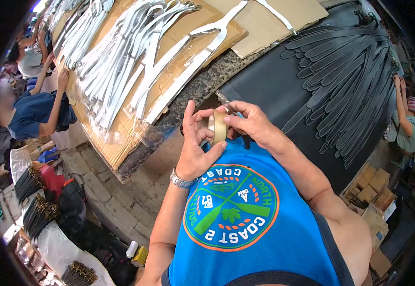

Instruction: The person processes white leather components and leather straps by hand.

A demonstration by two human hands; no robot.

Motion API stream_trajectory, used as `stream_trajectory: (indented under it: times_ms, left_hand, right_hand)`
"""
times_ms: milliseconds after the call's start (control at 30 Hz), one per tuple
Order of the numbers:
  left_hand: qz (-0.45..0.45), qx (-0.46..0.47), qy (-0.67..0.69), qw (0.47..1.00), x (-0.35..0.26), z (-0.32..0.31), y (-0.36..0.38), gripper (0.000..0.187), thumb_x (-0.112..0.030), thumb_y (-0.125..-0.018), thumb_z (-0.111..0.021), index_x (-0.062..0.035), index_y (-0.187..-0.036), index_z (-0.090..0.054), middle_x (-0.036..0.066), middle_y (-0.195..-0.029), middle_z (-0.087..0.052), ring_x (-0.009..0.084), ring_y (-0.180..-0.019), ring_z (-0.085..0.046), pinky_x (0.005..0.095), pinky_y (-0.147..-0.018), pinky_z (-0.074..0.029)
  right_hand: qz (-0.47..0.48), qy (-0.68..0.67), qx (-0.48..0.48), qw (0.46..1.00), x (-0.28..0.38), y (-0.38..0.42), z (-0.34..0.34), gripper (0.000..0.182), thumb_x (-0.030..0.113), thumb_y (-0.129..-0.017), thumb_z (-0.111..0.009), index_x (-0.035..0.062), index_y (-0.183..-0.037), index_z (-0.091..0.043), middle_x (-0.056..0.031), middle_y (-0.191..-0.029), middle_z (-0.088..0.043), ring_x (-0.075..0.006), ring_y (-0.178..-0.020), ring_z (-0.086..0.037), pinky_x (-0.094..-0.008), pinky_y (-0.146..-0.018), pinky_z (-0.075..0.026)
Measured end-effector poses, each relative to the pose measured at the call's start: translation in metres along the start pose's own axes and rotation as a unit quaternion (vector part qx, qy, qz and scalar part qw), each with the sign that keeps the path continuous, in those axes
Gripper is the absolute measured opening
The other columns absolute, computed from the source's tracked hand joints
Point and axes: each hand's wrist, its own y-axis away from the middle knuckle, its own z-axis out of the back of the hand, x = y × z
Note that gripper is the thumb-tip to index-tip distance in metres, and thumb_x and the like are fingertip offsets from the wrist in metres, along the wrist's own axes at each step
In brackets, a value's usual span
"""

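Now, table [260, 90]: it is carrying cardboard sheets [121, 138] with pale straps [136, 62] and a pile of dark straps [355, 81].
Shirt [245, 224]: it is showing a round badge reading "NORTH COAST" and "COAST 2".
Left hand [195, 150]: it is cupping the tape roll [218, 127], fingers half curled around its side.
Right hand [250, 125]: its fingers are pinching the roll's rim, near the chest, above the table edge.
Risk: the loose tape end could be sticking back or tearing crooked if the nails are slipping.
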Motion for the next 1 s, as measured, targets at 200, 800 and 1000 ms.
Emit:
stream_trajectory:
  times_ms: [200,800,1000]
  left_hand:
    - [0.111,-0.015,0.1,0.989,0.014,0.004,0.0,0.046,-0.006,-0.09,-0.065,-0.0011,-0.132,-0.045,0.008,-0.118,-0.057,0.0112,-0.094,-0.06,0.0267,-0.084,-0.049]
    - [0.216,-0.055,0.211,0.952,0.009,-0.003,-0.015,0.02,-0.002,-0.087,-0.053,-0.0029,-0.104,-0.063,0.004,-0.097,-0.067,0.0119,-0.085,-0.064,0.0262,-0.079,-0.051]
    - [0.216,-0.062,0.202,0.953,0.004,-0.003,-0.017,0.02,0.001,-0.086,-0.05,-0.0042,-0.102,-0.062,0.002,-0.095,-0.067,0.0098,-0.08,-0.062,0.0242,-0.072,-0.049]
  right_hand:
    - [0.054,-0.008,-0.023,0.998,0.002,0.004,-0.003,0.022,0.008,-0.09,-0.07,0.0014,-0.111,-0.066,-0.0057,-0.098,-0.066,-0.0122,-0.08,-0.064,-0.0275,-0.07,-0.055]
    - [0.097,0.05,-0.048,0.993,-0.008,-0.002,0.002,0.02,0.008,-0.09,-0.071,-0.0022,-0.108,-0.07,-0.0058,-0.094,-0.069,-0.0118,-0.079,-0.064,-0.0266,-0.07,-0.054]
    - [0.074,0.028,-0.046,0.996,-0.006,-0.004,-0.001,0.02,0.008,-0.092,-0.068,-0.0028,-0.109,-0.067,-0.0077,-0.093,-0.068,-0.0129,-0.068,-0.066,-0.0272,-0.059,-0.057]
